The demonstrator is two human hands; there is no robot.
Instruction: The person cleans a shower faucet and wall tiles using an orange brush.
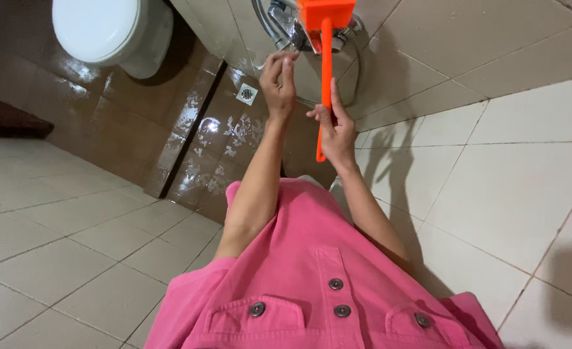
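**Orange brush held up to the wall tap**

Wrapped around the lower part of the handle, the right hand (pixel 336 132) grips a bright orange brush (pixel 325 71), fingers curled behind the stem and the thumb laid along its front. Over on the other side, the left hand (pixel 278 84) is raised beside it with fingertips drawn together, reaching toward the chrome tap fitting (pixel 286 26) on the wall; whether it actually pinches anything there I cannot tell.

Seen from where I stand, the brush is a long, thin plastic stick, flat and smooth, ending in a broad rectangular head of the same vivid orange. That head sits right against the tap fitting at the top of the view, with the handle's free end poking out below the right hand.

Around them is a bathroom. Large pale cream tiles (pixel 506 194) cover the wall, matte with thin dark grout lines. Glossy brown tiles (pixel 228 148) make up the floor, wet and streaked with whitish patches that catch the light. A small square metal drain (pixel 246 94) is set into that brown floor, just beside the left wrist in the view. A white toilet (pixel 108 32), smooth and rounded, stands well apart at the upper left. A grey hose (pixel 358 71) loops down from the fitting. The person wears a pink buttoned garment (pixel 312 271) of coarse woven cloth
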